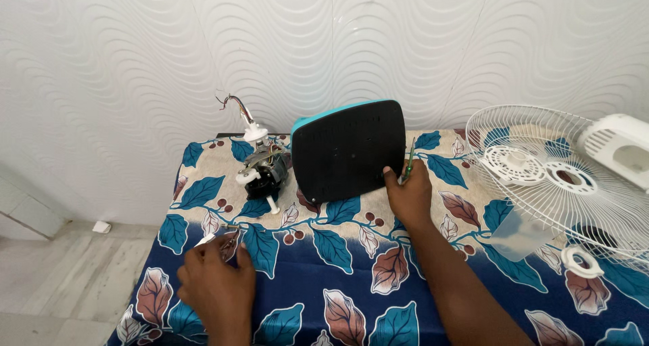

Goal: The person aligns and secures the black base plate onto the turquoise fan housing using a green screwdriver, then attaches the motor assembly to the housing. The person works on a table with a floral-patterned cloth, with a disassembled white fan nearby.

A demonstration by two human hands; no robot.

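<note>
Nearest the camera, the left hand (215, 282) rests on the table (338, 299), fingers curled together around some small pale bits at its fingertips; what exactly they pinch is too small to tell. Farther up and to the right, the right hand (410, 196) reaches forward, thumb pressed against the lower right edge of the black panel (348, 153) while the other fingers are folded around a thin green-handled screwdriver (408, 162), which points up and slightly away.

The black panel stands on its lower edge near the middle of the table, tilted back a little, its dark flat underside facing the camera and its teal rim (338, 109) showing along the top. Its long axis runs left to right, slightly rising toward the right.

The table wears a cloth printed with teal and brown leaves on navy and beige, set against a white wall (324, 42) with wavy relief. Pale floor tiles (61, 278) show at the left.

Just left of the panel lies a fan motor (263, 171) with a white shaft and loose coloured wires sticking upward. To the right, well apart from the hands, a white wire fan guard (547, 177) leans over the table's edge, with a white plastic housing (618, 150) behind it and a white ring (581, 261) below.
</note>
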